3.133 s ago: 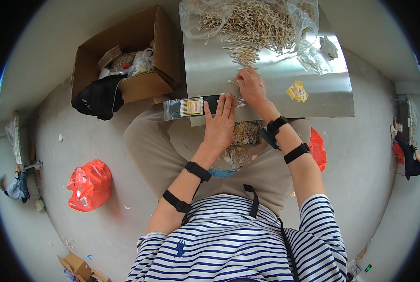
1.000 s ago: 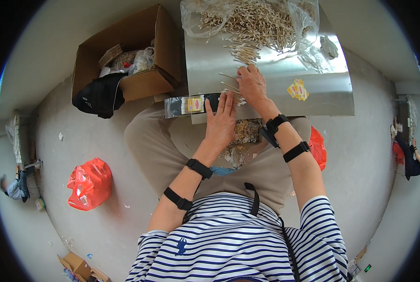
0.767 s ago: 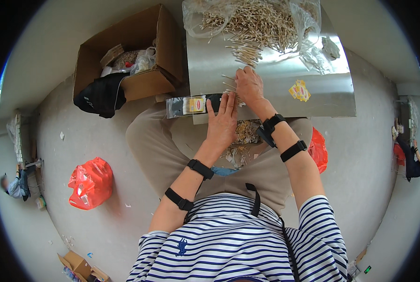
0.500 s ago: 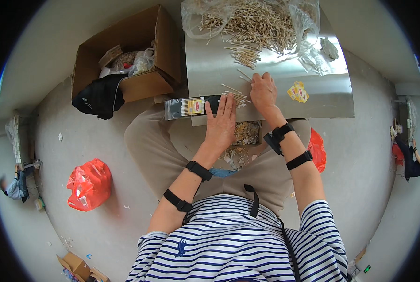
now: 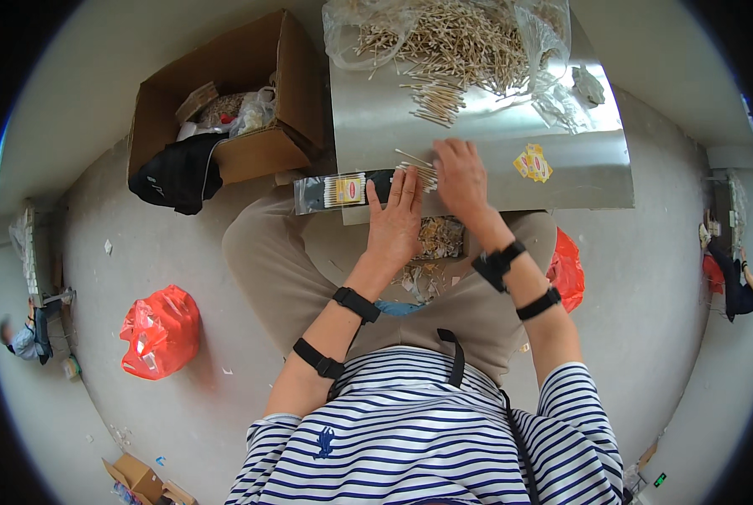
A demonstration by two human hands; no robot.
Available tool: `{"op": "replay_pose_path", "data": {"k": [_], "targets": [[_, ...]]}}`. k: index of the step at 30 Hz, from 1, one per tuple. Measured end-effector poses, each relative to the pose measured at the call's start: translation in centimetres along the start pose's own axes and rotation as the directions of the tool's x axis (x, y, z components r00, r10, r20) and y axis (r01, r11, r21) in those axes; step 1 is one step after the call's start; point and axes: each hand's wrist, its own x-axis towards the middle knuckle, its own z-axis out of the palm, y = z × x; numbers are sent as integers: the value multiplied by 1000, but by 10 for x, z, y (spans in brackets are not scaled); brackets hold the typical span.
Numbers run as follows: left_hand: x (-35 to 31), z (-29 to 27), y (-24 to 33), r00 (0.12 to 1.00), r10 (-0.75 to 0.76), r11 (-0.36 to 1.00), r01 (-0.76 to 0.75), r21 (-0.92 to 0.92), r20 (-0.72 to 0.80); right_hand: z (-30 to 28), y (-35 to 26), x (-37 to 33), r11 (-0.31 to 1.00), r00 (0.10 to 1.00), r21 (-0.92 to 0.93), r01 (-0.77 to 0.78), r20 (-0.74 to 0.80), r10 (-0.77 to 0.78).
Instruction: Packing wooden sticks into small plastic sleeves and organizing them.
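My left hand [image 5: 396, 217] lies flat, fingers stretched, over a dark strip [image 5: 382, 178] at the metal table's near edge. Left of it sits a clear packet of cotton swabs [image 5: 332, 190] with a yellow and red label. A small group of loose cotton swabs [image 5: 427, 177] spreads from under my left fingertips, one swab tilted above the rest. My right hand [image 5: 462, 181] is beside their right ends, its fingers bent and smeared by motion; whether it grips a swab I cannot make out. Beyond both hands lies a small bundle of swabs [image 5: 437, 101].
A large heap of swabs [image 5: 452, 42] in clear plastic covers the table's far side. Yellow labels [image 5: 533, 162] lie at right. An open cardboard box [image 5: 300, 84] with a black cloth stands left. A red plastic bag [image 5: 162, 331] is on the floor. Two people sit far off.
My right hand has moved slightly left to the loose swabs by my left fingertips. The swab that lay beside its fingers no longer shows there. My left hand has stayed in place.
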Motion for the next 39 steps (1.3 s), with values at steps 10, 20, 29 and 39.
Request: {"op": "replay_pose_path", "data": {"k": [10, 20, 29, 39], "targets": [[2, 18, -4, 994, 29, 997, -21, 69, -107, 0, -13, -48, 971, 946, -187, 146, 313, -83], [-2, 11, -10, 997, 42, 999, -40, 30, -67, 46, -7, -57, 932, 989, -340, 125, 117, -90], [8, -8, -26, 998, 48, 998, -46, 35, -47, 28, -18, -53, 967, 973, -244, 74, 232, -16], [23, 0, -23, 999, 33, 997, -31, 67, -25, 42, -15, -53, 957, 992, -288, 34, 127, 3]]}}
